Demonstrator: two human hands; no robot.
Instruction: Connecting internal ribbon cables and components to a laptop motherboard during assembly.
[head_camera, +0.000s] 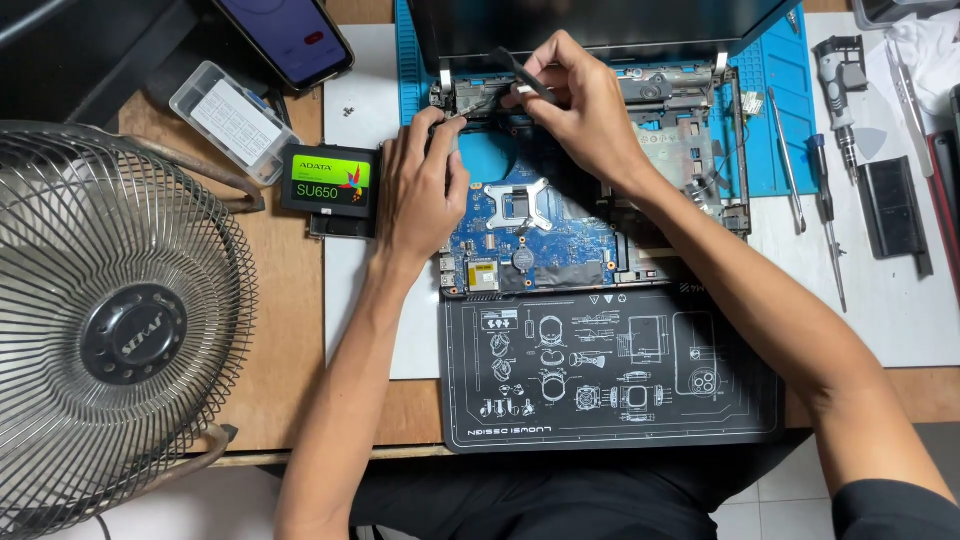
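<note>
Black diagram mat (610, 375) nearest; green-labelled black drive box (331, 181) beside left hand (420, 190)

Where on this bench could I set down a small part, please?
Free: the black work mat below the opened laptop, and the white sheet below the screwdrivers. Crowded: around the left hand and right hand, and by the fan.

Bright even overhead light, soft shadows; sharp focus throughout
</note>
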